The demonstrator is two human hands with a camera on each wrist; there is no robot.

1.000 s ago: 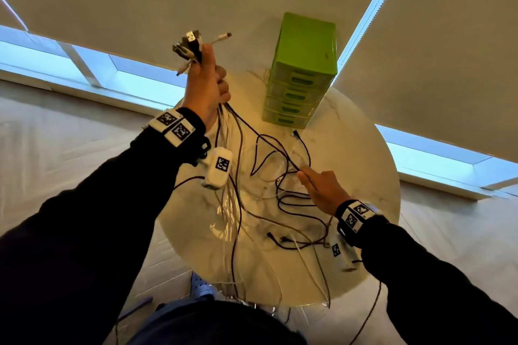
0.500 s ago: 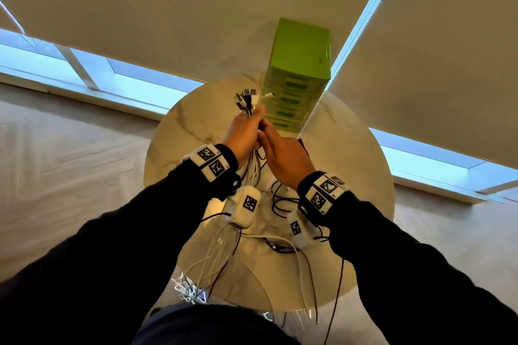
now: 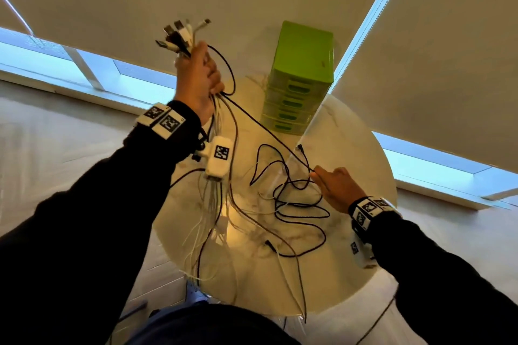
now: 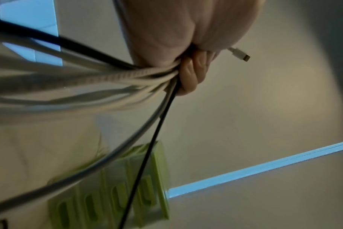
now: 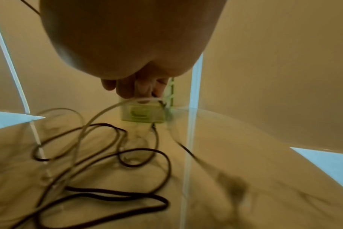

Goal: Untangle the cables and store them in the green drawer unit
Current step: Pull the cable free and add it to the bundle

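Note:
My left hand is raised high above the round table and grips a bundle of black and white cables, plug ends sticking up out of the fist. In the left wrist view the fingers curl round the white and black strands. The cables hang down and lie in loops on the tabletop. My right hand is low over the table and pinches a cable near those loops. The green drawer unit stands at the table's far edge, its drawers closed.
Window blinds fill the background, with bright window strips beneath them. Loose cable ends hang over the table's near edge. A dark lap is at the bottom of the head view. Pale floor surrounds the table.
Half a second ago both hands met at the bundle near the drawers. Now the left hand has lifted the bundle up and left, while the right hand has drawn a cable down to the right.

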